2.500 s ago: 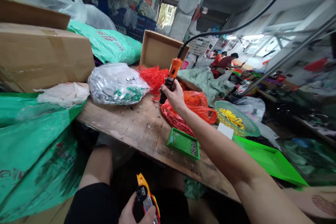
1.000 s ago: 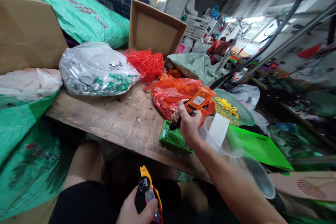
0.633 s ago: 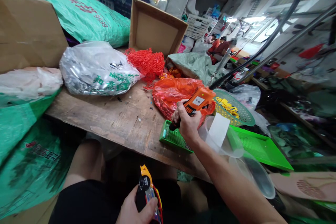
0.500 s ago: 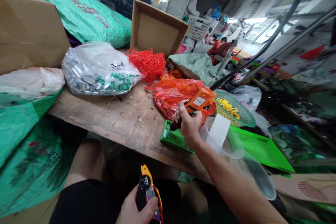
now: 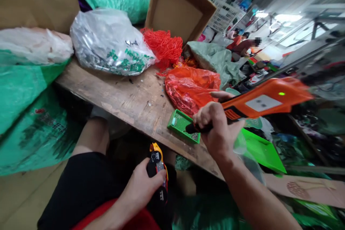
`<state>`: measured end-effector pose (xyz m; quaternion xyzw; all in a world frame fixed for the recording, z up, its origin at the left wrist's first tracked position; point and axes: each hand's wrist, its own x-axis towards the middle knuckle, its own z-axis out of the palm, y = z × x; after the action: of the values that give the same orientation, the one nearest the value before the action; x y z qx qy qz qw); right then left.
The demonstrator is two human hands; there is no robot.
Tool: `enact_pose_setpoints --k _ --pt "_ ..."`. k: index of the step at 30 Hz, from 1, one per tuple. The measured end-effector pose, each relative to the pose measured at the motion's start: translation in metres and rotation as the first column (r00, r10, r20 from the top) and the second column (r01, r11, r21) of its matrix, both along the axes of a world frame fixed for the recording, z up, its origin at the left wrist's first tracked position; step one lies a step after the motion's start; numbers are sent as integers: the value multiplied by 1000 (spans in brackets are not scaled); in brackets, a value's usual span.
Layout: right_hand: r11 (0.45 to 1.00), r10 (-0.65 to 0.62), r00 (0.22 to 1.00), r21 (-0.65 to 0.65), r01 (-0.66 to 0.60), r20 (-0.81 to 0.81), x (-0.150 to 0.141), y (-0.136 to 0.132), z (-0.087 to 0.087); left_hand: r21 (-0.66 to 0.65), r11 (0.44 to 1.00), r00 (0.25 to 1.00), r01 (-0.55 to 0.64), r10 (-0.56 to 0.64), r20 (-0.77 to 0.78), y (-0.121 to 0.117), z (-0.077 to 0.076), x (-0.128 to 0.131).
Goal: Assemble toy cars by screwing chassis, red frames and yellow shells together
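My left hand [image 5: 144,183] is closed around a black, yellow and red plastic toy [image 5: 154,167], car-like with round wheel-like discs, held low over my lap. An orange cordless screwdriver [image 5: 262,100] with a small green light and a white label is gripped in my right hand [image 5: 219,125]. Its black nose points down at a small green basket [image 5: 176,126] on the table's front edge. Tiny metal pieces like screws lie in the basket, and the tip of the tool is over or in it; contact cannot be made out.
Behind the basket, a red plastic bag [image 5: 185,90] lies on the wooden table [image 5: 132,95]. Red netting [image 5: 164,46], a stuffed clear bag [image 5: 107,43] and an open cardboard box [image 5: 178,10] stand farther back. A bright green tray [image 5: 265,151] is at right. People sit in the distance.
My right hand has tilted the screwdriver, so its orange body now swings out rightward and toward me. The toy in my left hand has come up slightly. The whole view has shifted.
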<state>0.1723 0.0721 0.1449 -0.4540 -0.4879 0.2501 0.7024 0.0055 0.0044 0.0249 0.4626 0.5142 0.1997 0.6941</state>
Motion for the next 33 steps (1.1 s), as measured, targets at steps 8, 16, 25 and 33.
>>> enact_pose_setpoints --k 8,16,25,33 --pt "982 110 992 -159 -101 54 -37 -63 -5 16 1000 998 22 -21 -64 3 9 7" --pt "951 247 969 -192 -242 0 -40 -79 -29 28 999 997 45 -43 -57 3 9 8" --pt "955 224 975 -201 -220 0 -41 -79 -36 56 997 997 51 -48 -56 1 9 7" --pt "943 239 971 -237 -232 2 -38 -81 -38 63 997 996 45 -40 -80 0 5 8"
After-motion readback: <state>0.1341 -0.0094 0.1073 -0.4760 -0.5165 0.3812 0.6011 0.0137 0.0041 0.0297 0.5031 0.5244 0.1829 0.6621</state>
